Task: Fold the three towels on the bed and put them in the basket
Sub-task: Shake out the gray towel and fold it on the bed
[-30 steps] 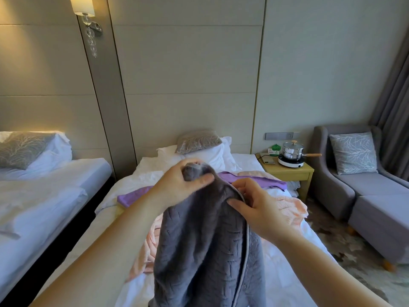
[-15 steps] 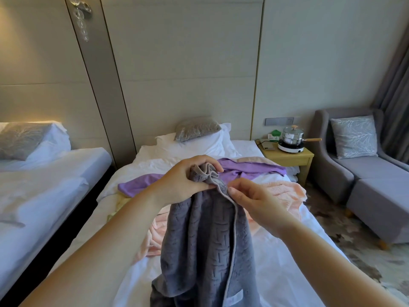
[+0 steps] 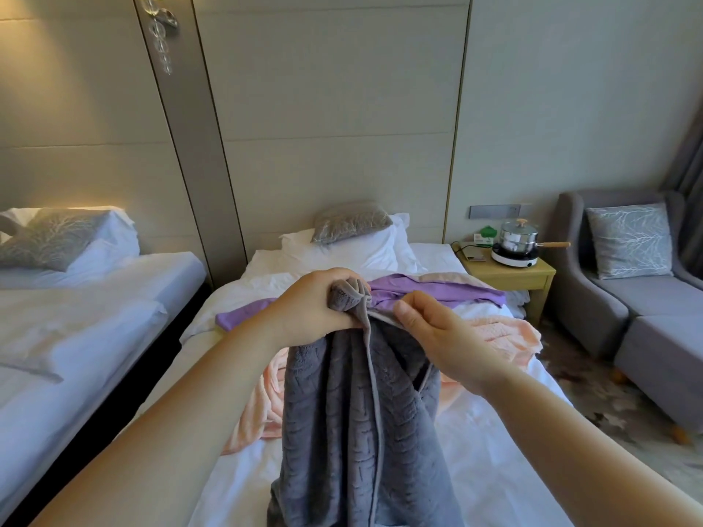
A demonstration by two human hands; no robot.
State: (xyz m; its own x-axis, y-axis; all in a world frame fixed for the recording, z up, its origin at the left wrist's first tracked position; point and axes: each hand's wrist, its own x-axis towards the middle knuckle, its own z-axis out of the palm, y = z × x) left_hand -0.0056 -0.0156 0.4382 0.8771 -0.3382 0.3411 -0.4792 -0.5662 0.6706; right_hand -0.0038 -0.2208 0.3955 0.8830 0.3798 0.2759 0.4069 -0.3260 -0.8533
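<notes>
Left hand (image 3: pixel 319 310) still fists bunched top corner of grey towel (image 3: pixel 342 431), held up over bed (image 3: pixel 494 469). Right hand (image 3: pixel 441 336) pinches pale hem and has slid further right than half a second ago, so upper edge is opening. Purple towel (image 3: pixel 437 292) and pink towel (image 3: pixel 502 336) lie unfolded on bed behind, unmoved.

place: hotel-style twin bedroom | beds: white-sheeted bed (image 3: pixel 494 469) with a second bed (image 3: pixel 95 298) beside it, each topped by a grey cushion (image 3: pixel 350 222) on white pillows | wall: large beige panels (image 3: pixel 334 108), crystal wall lamp (image 3: pixel 159 36) | furniture: wooden nightstand (image 3: pixel 509 275) between bed and grey armchair (image 3: pixel 593 298) | window side: grey curtain (image 3: pixel 688 176) | floor: patterned carpet (image 3: pixel 593 405)
</notes>
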